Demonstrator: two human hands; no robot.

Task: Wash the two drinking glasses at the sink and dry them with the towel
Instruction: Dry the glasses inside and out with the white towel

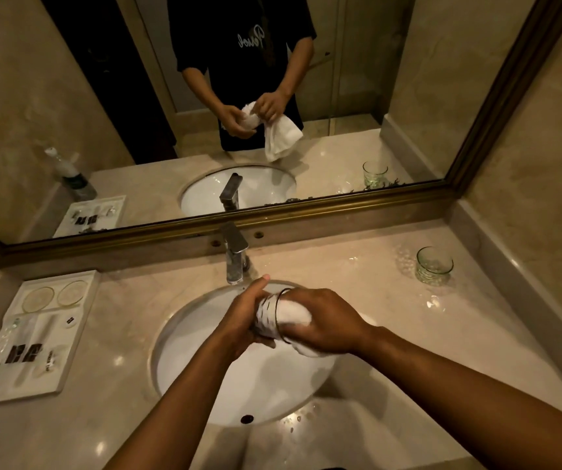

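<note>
Over the sink (184, 337), the left hand (238, 320) is gripping a drinking glass (267, 317) around its wall, tipped sideways, while the right hand (323, 323) is clutching the soft white towel (293, 313) and stuffing it into the mouth. Being rigid, breakable and probably slick when wet, the glass is calling for a firm sidewall hold. The second glass (434, 266) is standing upright on the bench (357, 266), well right of both hands, apparently empty.

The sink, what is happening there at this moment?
A person stands at the sink drying a drinking glass. The left hand holds the glass on its side over the basin, and the right hand pushes a white towel into its mouth. The second glass stands upright on the counter to the right, with water drops around it. No water is seen running from the faucet.
</note>
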